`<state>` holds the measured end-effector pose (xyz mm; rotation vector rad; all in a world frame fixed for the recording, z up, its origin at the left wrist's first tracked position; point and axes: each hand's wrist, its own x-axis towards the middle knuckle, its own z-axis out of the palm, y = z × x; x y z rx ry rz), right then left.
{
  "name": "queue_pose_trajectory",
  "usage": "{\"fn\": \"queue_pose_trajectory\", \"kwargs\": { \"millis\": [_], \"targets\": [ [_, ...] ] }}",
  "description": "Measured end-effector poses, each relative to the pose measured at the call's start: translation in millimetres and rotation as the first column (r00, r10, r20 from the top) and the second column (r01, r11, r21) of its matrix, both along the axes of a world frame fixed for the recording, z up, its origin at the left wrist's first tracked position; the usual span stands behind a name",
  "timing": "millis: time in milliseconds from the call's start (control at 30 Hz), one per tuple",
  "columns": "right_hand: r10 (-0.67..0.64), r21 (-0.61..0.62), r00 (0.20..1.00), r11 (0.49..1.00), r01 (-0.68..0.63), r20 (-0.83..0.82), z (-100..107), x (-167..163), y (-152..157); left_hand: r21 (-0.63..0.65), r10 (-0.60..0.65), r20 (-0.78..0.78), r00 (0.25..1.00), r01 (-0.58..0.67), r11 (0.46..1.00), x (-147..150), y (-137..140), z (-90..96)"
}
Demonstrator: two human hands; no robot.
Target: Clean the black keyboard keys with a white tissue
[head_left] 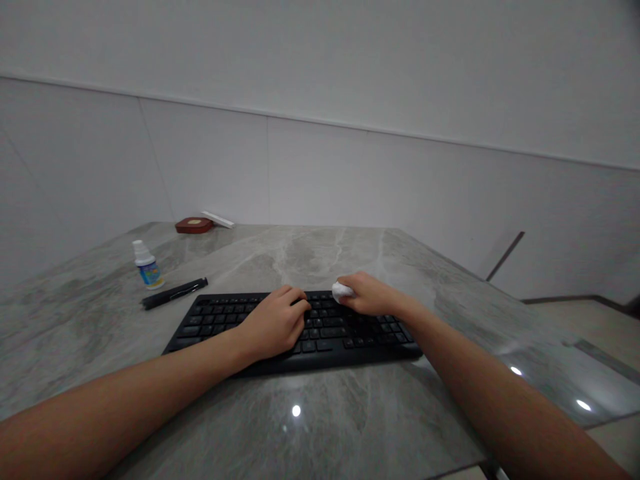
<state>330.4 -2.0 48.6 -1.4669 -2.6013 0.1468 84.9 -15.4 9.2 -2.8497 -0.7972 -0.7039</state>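
A black keyboard (325, 345) lies flat on the grey marbled table. My left hand (280, 320) is over its middle, back of the hand up, with bent fingers at the keyboard's far edge, closed on it; the fingertips are partly hidden. Above the right part of the keys, my right hand (367, 293) is closed around a white wad (343, 291), which sticks out past the thumb and fingers near the far edge. Whether the wad is tissue or cloth I cannot tell.
Left of the keyboard lie a black pen-like item (175, 292) and a small spray bottle (147, 265) with a blue label, upright. A reddish-brown case (194, 225) and a white flat strip (218, 219) sit at the table's back edge, by the white wall (320, 173).
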Motion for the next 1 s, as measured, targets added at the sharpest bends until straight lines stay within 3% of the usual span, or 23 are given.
{"fn": "queue_pose_trajectory", "kwargs": {
  "millis": [200, 333, 600, 1000],
  "targets": [
    [0.037, -0.027, 0.999, 0.999, -0.036, 0.037, 2.2, -1.7, -3.4, 0.001, 0.002, 0.002, 1.0, -0.002, 1.0, 0.6, 0.0, -0.4],
    [-0.025, 0.051, 0.997, 0.998, 0.021, 0.076, 0.3, -3.2, -3.8, 0.005, 0.006, -0.006, 1.0, -0.006, 1.0, 0.7, 0.0, -0.4],
    [0.111, -0.027, 0.994, 0.994, -0.11, 0.019, 4.5, -1.7, -5.2, 0.002, 0.007, 0.006, 1.0, -0.007, 1.0, -0.3, -0.2, -1.3],
    [0.084, 0.084, 0.996, 0.993, -0.085, 0.016, -11.0, -27.9, -5.3, -0.005, 0.007, 0.001, 1.0, -0.007, 1.0, 0.3, -1.4, 0.7]
  ]
}}
